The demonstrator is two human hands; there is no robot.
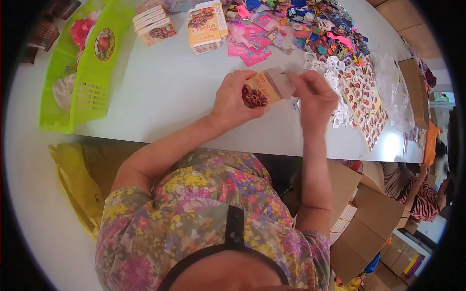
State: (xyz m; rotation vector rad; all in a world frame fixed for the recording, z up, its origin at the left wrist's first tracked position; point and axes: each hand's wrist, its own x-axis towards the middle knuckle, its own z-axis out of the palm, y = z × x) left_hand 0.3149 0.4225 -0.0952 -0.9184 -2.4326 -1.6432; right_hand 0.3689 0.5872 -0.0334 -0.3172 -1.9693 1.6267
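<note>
Left hand (238, 99) pinched a small yellow box (264, 86) between thumb and fingers, above the white table (160, 82), one end facing the right hand (318, 94). Right fingertips were blurred (couldn't tell whether they gripped anything); box interior hidden. Green basket (93, 72), cut off at the upper edge, held something pink (82, 31) plus a pale item, unclear.

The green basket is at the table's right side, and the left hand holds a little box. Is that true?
No: the head view shows the green basket at the left side of the table. The left hand holds a little box.
</note>
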